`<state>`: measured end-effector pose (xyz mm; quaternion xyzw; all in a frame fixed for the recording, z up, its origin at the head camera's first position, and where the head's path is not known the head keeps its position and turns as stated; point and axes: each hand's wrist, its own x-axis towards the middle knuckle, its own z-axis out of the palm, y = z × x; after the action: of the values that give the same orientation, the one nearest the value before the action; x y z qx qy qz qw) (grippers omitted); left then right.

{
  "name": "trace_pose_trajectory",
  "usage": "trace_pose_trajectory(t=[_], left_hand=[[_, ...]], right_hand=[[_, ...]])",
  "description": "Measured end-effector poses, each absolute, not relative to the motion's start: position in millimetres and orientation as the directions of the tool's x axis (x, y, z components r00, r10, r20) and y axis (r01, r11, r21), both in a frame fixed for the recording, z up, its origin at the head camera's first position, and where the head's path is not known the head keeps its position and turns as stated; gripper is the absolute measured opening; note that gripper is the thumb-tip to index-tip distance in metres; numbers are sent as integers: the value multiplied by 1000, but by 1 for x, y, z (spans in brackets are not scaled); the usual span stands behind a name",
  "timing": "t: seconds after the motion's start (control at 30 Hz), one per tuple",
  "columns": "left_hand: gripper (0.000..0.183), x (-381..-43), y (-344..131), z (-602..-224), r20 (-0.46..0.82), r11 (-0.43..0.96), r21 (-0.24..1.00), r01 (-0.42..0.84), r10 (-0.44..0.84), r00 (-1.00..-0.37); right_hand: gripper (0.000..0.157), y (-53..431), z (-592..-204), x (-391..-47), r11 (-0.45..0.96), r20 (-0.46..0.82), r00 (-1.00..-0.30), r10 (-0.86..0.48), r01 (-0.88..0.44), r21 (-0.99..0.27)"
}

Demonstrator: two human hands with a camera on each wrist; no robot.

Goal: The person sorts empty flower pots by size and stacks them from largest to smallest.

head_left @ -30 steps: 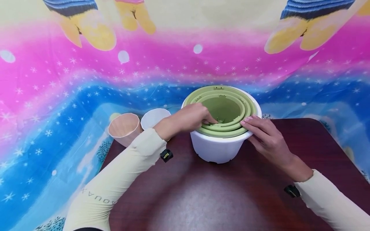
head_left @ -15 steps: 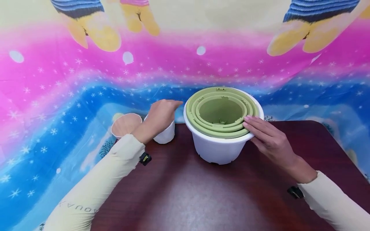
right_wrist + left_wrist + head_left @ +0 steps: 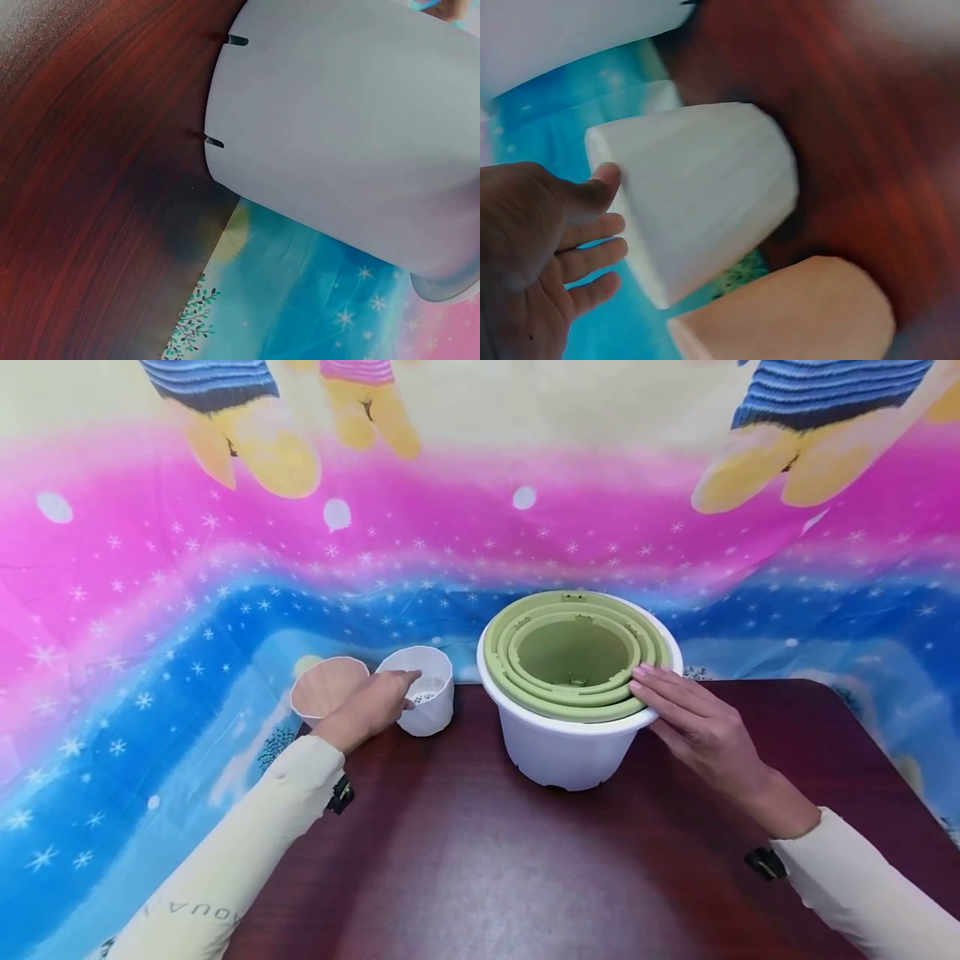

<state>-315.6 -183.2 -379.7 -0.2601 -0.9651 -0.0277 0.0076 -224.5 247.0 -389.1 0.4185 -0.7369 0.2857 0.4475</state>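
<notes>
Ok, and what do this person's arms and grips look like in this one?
Both arms wear long, fitted cream sleeves. The left sleeve bears grey lettering, inverted and only partly legible; the right sleeve shows none in view. A small black device sits by the left cuff, with another similar unit by the right. The left grip and right grip are ungloved.

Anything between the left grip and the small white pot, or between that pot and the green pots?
Nothing visible separates the left grip from the small white pot. Towards the green pots, only the raised rim of the big pot intervenes; the right grip holds its opposite side.
</notes>
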Motion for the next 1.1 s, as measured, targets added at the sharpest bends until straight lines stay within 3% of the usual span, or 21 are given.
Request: trace_pose_trajectory(t=[0.37, 0.63, 1.1], left_hand=[[28, -309, -185, -403, -7, 853, 65, 517, 519, -855], [13, -310, -187, -418, 133, 862, -14, 507, 504, -853], [19, -308, -193, -420, 295, 874, -21, 485, 469, -833]], right_hand=[[35, 248, -390, -225, 502, 894, -252, -370, -864, -36], [35, 248, -390, -225, 495, 895, -249, -370, -868, -37], [34, 246, -390, -225, 508, 897, -240, -371, -861, -21]])
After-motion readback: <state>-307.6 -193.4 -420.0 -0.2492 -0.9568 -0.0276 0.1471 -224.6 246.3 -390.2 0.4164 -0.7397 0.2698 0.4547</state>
